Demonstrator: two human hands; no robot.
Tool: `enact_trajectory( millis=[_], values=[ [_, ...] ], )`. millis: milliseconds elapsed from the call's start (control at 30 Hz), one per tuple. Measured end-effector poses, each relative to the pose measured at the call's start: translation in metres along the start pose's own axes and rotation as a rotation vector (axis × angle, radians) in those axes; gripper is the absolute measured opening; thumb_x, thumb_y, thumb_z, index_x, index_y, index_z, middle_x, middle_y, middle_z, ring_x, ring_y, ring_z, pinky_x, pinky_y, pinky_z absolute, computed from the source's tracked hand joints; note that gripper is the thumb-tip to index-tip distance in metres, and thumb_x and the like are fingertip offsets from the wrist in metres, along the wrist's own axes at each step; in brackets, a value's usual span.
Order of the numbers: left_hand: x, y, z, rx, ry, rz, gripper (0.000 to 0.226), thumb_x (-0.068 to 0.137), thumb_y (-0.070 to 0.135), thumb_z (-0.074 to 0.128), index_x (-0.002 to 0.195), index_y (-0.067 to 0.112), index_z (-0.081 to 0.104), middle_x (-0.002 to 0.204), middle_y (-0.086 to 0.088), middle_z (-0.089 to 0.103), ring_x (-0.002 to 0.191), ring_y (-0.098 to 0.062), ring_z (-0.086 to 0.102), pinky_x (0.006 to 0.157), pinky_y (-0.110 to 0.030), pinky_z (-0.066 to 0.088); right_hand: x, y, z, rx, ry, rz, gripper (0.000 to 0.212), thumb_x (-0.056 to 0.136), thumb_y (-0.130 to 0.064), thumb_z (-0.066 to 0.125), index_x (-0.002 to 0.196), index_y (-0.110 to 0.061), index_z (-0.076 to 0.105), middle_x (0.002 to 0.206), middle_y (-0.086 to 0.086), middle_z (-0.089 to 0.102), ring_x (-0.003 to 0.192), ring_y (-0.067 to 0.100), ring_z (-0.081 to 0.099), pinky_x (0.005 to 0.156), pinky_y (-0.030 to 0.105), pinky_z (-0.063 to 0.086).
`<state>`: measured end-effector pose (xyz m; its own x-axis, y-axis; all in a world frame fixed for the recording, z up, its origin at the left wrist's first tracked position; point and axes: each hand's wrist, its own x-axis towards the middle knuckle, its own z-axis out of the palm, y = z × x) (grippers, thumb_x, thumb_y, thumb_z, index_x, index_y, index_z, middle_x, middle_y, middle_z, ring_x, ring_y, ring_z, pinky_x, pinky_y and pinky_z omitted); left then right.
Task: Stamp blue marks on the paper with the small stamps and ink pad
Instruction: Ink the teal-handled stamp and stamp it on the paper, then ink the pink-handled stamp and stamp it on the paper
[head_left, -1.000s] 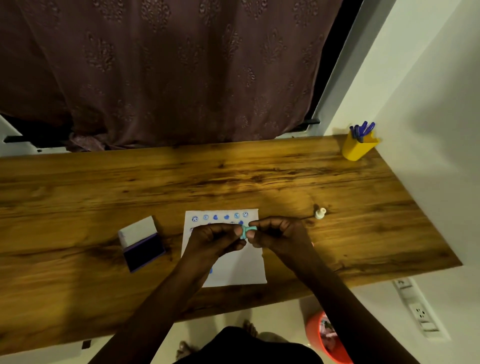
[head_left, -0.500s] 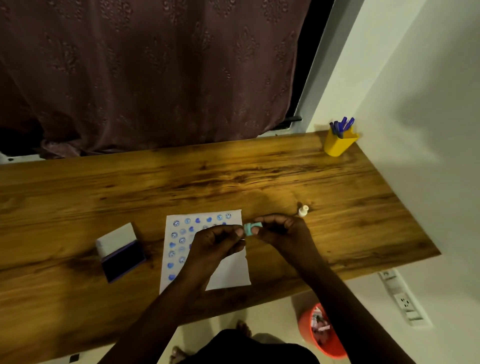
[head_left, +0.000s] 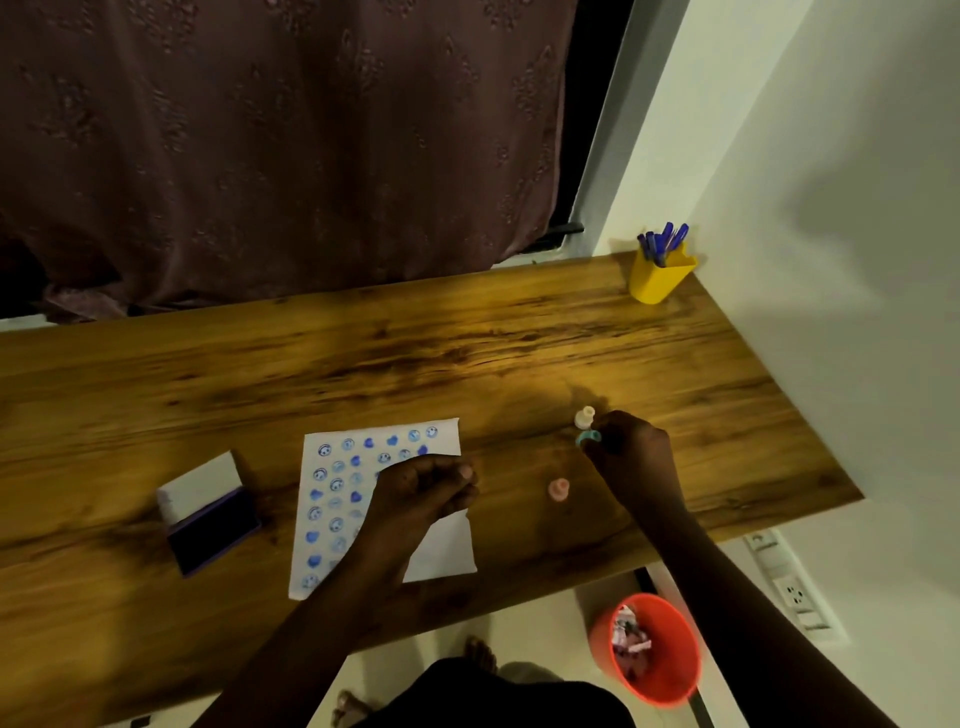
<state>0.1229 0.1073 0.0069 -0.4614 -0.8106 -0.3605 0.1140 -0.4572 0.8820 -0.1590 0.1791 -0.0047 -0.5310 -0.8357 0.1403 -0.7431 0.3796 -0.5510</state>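
Note:
A white paper (head_left: 439, 551) with several blue stamp marks lies on the wooden table (head_left: 363, 364). My left hand (head_left: 423, 491) rests on the paper's right half, fingers curled, holding nothing that I can see. My right hand (head_left: 631, 452) is out to the right of the paper, pinching a small teal stamp (head_left: 587, 437) low over the table. A white stamp (head_left: 585, 417) stands just beyond the teal one. A pink stamp (head_left: 559, 489) stands between the paper and my right hand. The open ink pad (head_left: 213, 525), its white lid raised, sits left of the paper.
A yellow cup (head_left: 660, 278) holding blue pens stands at the table's far right corner by the wall. An orange bin (head_left: 654, 649) sits on the floor under the table's near right edge. A brown curtain hangs behind the table.
My right hand carried the teal stamp from over the paper out to the right, beside the white stamp. My left hand let go of it and settled on the paper. The pink stamp came into sight.

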Motion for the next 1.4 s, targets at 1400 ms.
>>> enact_trajectory(
  millis=[1400],
  values=[
    [0.009,-0.014,0.002,0.013,0.009,-0.002,0.016,0.086,0.018,0.078,0.101,0.016,0.082,0.105,-0.016,0.081,0.103,-0.033,0.078,0.094,-0.045,0.062,-0.025,-0.015,0.018,-0.140,-0.333,-0.073,0.018,0.088,-0.027,0.075,0.101,-0.014,0.076,0.096,0.004,0.077,0.088,0.022,0.074,0.076,0.030,0.057]
  ],
)
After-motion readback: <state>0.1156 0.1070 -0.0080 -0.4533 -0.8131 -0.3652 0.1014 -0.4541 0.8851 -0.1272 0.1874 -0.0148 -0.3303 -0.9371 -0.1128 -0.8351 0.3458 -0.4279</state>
